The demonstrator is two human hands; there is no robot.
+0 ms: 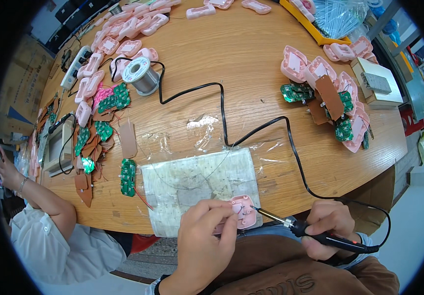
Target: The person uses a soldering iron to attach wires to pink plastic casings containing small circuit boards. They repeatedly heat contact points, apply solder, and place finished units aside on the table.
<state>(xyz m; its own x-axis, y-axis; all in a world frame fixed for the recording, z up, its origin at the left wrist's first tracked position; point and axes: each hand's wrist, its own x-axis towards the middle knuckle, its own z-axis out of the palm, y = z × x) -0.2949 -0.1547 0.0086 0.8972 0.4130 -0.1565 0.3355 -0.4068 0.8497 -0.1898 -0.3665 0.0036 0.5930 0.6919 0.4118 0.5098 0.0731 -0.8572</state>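
Note:
My left hand is closed on a pink plastic shell with a pale piece inside, held over the near edge of a stained white cloth. In my right hand is a black-handled soldering iron. Its tip points left and reaches the shell's right side; whether it touches cannot be told. From the handle's end a black cord runs across the table. Left of the cloth lies a green circuit board with a red wire, below a brown flat piece.
A solder spool stands at the back left, near many pink shells and a power strip. More green boards lie beside them. Shells and boards are piled right. A yellow tray sits behind. Another person's arm shows at left.

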